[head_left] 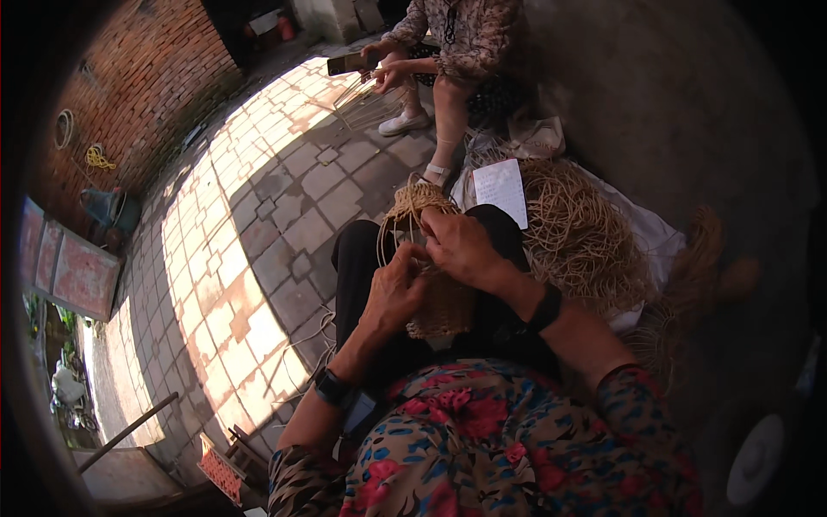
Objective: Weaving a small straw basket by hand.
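Note:
A tan woven basket (448, 310) rests on my lap between my knees. Its far end has a braided band (419, 199) with loose strands looping out at the left. My left hand (398, 286) is closed at the basket's near left side, fingertips pinched on its strands. Just to the right and farther off, my right hand (465, 246) is closed over the basket's upper part, with fingers bent inward. The two hands nearly meet and cover much of the weave. Exactly which strand each holds is hidden.
A heap of tan cord (581, 228) lies on white sheeting to the right, with a sheet of paper (500, 191) on it. Across from me sits a person (457, 52) holding a dark phone (351, 64) and thin strands. Loose strands lie on the paving (233, 284) at my left.

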The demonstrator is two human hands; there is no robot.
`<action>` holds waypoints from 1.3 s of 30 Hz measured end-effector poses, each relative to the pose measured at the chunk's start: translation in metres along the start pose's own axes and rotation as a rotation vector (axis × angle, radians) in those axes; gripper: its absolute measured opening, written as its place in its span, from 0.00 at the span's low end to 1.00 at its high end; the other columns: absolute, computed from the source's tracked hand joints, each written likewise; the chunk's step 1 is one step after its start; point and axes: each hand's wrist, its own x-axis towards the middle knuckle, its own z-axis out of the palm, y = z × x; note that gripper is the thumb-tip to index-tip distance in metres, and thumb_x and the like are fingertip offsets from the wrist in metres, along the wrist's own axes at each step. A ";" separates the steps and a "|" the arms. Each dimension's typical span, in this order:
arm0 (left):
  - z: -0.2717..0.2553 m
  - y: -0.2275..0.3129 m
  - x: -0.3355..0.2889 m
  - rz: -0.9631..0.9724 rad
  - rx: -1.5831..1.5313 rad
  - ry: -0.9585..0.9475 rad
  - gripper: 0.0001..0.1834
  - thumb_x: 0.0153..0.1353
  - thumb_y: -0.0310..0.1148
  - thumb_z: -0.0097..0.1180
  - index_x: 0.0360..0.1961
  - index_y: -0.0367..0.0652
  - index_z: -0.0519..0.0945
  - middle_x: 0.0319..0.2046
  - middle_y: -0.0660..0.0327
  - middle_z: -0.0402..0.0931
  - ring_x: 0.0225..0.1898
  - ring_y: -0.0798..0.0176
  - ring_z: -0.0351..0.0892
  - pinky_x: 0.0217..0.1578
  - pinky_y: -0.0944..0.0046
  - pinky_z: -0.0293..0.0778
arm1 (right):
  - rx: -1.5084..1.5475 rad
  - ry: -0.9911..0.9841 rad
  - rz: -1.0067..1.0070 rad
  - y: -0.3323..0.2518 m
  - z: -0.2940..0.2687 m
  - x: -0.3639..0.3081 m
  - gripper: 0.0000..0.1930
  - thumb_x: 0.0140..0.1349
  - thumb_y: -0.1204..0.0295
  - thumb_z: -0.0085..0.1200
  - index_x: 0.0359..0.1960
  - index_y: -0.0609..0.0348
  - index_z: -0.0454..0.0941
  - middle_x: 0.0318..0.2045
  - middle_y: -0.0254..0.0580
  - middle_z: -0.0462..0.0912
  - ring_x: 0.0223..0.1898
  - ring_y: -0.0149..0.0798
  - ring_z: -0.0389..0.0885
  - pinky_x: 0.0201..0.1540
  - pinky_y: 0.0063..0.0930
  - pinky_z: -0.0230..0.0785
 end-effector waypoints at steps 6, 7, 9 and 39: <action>-0.012 0.005 -0.002 -0.026 -0.175 -0.119 0.17 0.53 0.22 0.47 0.46 0.40 0.68 0.30 0.54 0.76 0.28 0.60 0.80 0.31 0.63 0.74 | 0.336 0.185 0.295 0.004 -0.009 -0.042 0.09 0.52 0.79 0.53 0.36 0.62 0.73 0.22 0.48 0.79 0.28 0.48 0.81 0.30 0.39 0.71; -0.011 0.005 -0.004 -0.027 -0.174 -0.120 0.17 0.53 0.22 0.47 0.46 0.40 0.68 0.30 0.54 0.76 0.28 0.60 0.80 0.31 0.63 0.74 | 0.337 0.185 0.296 0.013 -0.011 -0.054 0.09 0.52 0.79 0.53 0.36 0.62 0.73 0.22 0.48 0.79 0.28 0.48 0.81 0.30 0.39 0.71; -0.007 0.007 -0.005 0.122 0.073 0.116 0.16 0.53 0.21 0.46 0.44 0.44 0.70 0.30 0.51 0.79 0.32 0.47 0.81 0.32 0.55 0.75 | 0.341 0.055 0.350 0.034 -0.019 -0.076 0.06 0.59 0.74 0.54 0.35 0.65 0.75 0.19 0.34 0.75 0.20 0.26 0.75 0.23 0.26 0.68; -0.004 -0.011 0.004 0.136 0.054 0.020 0.09 0.54 0.29 0.53 0.36 0.40 0.79 0.27 0.55 0.80 0.28 0.60 0.81 0.33 0.63 0.74 | 0.081 0.128 0.290 0.052 -0.020 -0.074 0.09 0.54 0.76 0.49 0.38 0.60 0.71 0.26 0.50 0.79 0.29 0.52 0.80 0.33 0.42 0.70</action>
